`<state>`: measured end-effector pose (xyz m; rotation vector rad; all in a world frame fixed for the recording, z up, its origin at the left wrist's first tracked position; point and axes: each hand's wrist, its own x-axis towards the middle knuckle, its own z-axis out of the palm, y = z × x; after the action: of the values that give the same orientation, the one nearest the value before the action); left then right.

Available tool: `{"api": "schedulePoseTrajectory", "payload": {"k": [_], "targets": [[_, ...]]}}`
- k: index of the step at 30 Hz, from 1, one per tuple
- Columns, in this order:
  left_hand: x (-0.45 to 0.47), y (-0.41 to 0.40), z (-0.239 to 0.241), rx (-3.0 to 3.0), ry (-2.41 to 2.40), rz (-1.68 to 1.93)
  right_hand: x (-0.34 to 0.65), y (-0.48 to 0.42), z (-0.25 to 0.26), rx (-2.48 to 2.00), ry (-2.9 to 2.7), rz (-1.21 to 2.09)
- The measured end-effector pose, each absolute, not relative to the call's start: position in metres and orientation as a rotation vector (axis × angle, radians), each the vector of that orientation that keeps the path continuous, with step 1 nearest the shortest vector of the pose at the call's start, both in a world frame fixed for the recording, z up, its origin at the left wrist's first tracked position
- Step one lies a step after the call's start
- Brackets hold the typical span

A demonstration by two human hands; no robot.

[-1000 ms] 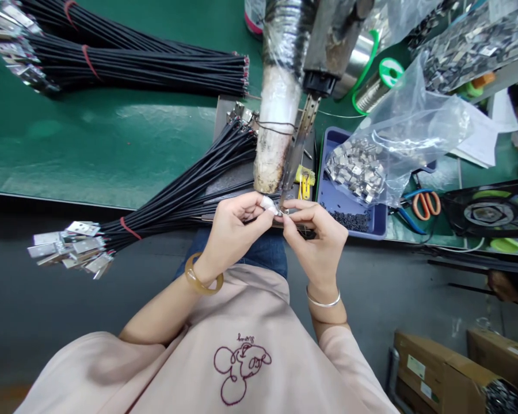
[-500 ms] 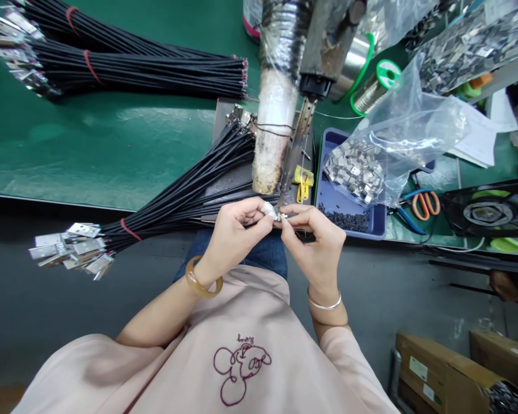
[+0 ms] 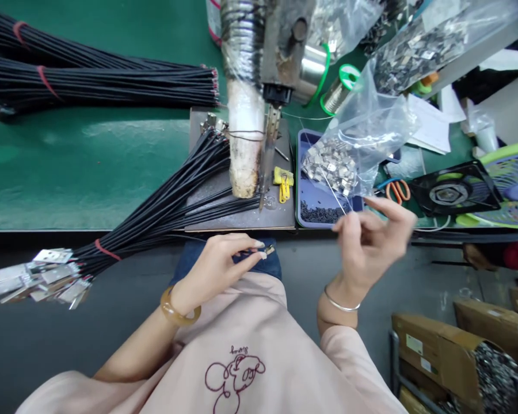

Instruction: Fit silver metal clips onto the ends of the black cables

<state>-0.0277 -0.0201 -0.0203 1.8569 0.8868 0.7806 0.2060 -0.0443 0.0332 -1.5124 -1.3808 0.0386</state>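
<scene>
My left hand [image 3: 218,267] hovers over my lap, just below the table edge. Its thumb and fingers pinch the end of a black cable with a small metal connector [image 3: 267,249]. My right hand [image 3: 371,241] is off to the right, in front of the blue tray [image 3: 304,178], and is blurred by motion. Its thumb and forefinger pinch a thin silvery wire [image 3: 332,190] that runs up over the tray, while the other fingers are spread. The soldering iron tip [image 3: 265,178] hangs beside a wrapped column [image 3: 244,149], apart from both hands.
A bundle of black cables [image 3: 164,204] fans left to metal tabs [image 3: 34,279]. More bundles [image 3: 90,80] lie at the back left. A plastic bag of metal clips [image 3: 332,164] sits in the tray. Orange scissors [image 3: 397,190], a fan [image 3: 457,192] and cardboard boxes [image 3: 435,351] are at the right.
Both hands left the iron tip. My left hand drew back toward my body with the cable end. My right hand swung right to the tray and now pinches the thin wire.
</scene>
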Motion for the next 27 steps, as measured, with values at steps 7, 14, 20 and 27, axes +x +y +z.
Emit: {"api": "schedulePoseTrajectory", "payload": {"k": [7, 14, 20, 27], "targets": [[-0.036, 0.0, -0.017, 2.101, 1.189, 1.381, 0.268, 0.002, 0.017, -2.042, -1.798, -0.166], [-0.029, 0.022, -0.023, 2.489, 1.258, 1.134, 0.265, 0.022, 0.007, -2.046, -1.879, -0.229], [-0.028, 0.001, -0.01, 2.319, 1.081, 1.316, 0.226, -0.016, 0.022, -1.598, -1.399, 0.107], [-0.019, -0.011, 0.001, 2.173, 1.026, 1.288, 0.165, -0.045, 0.024, -1.351, -1.413, 0.5]]}}
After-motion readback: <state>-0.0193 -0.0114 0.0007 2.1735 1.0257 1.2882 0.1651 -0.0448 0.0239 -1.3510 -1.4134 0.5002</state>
